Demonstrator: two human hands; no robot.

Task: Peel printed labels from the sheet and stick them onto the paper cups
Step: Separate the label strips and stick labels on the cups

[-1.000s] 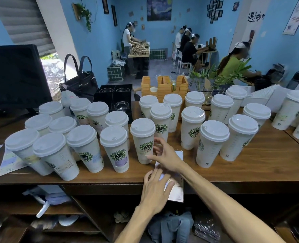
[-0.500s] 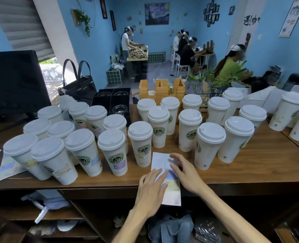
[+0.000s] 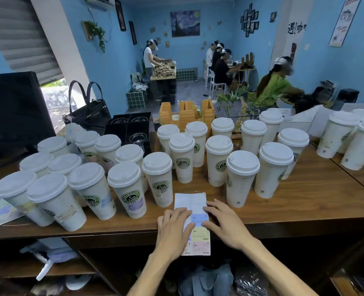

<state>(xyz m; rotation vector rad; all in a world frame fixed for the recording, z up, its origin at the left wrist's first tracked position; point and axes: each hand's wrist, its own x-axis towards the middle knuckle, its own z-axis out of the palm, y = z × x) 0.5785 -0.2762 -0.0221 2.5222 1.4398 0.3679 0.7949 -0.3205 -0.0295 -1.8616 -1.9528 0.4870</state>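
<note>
Both hands have settled onto the label sheet [image 3: 195, 223], the right hand [image 3: 223, 221] drawn back from the cups.

Left hand [image 3: 174, 227] lies flat, fingers straight, pinning the sheet at the counter [image 3: 305, 206] edge before the nearest cup [image 3: 158, 178]; right fingertips rest on the blue label [image 3: 199, 220], nothing pinched. Peeling is about to start: next, lift a corner.

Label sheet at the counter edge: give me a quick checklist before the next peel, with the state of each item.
1. White label sheet with pastel printed labels lies flat on the brown wooden counter: ok.
2. Left hand rests on the sheet, steadying it: ok.
3. Right hand has a label corner lifted: cannot tell.
4. Labels remain on the sheet: ok.
5. Unlabelled white lidded paper cup stands upright beside the sheet: ok.
6. Sheet fully supported: not ok, its near end overhangs the counter edge.
</note>
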